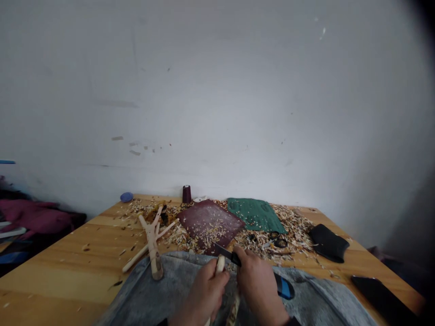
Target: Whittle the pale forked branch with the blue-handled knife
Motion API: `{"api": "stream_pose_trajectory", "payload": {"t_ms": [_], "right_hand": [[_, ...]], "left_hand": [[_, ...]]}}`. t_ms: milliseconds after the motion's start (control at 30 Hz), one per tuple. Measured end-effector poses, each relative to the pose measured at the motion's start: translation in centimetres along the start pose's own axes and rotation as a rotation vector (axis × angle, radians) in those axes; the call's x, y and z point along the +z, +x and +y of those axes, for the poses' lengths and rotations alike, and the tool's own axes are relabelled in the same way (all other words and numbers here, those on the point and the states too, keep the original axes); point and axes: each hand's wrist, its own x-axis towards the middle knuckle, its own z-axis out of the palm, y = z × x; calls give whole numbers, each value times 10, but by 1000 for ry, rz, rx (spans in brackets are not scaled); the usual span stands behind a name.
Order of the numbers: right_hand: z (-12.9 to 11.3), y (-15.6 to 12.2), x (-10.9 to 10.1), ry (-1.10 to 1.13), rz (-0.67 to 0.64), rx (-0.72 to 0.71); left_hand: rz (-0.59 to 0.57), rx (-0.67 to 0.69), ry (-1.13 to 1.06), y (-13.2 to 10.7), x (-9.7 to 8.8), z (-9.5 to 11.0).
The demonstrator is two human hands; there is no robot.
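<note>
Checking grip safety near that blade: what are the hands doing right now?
Left hand: closed, holding a pale wooden stick.
Right hand: closed, holding a black-bladed knife.

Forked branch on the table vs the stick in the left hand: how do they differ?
The forked branch lies on the wooden table, while the stick is gripped in the left hand. The branch spreads into several limbs; the stick's visible end is a single rounded tip. Both are pale, bare wood.

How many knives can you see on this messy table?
1: a knife with a dark blade, gripped in the right hand beside the pale stick in the left hand, above the table. More could be hidden under the wood shavings.
</note>
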Motion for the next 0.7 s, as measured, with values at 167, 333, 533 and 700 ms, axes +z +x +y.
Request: {"api": "stream_pose_trajectory", "payload": {"t_ms": [167,333,533,700], "right_hand": [[-4,-3,3,60,36,-74],[-5,-4,2,27,61,-111],[-6,-4,0,14,17,-126],[-6,-4,3,11,35,-154]], "left_hand": [[-102,-57,-292,-1,-7,7],[-152,-24,-312,-1,-14,10],[-143,-16,-172,0,-14,5],[-136,72,-4,-1,-11,-1]]}}
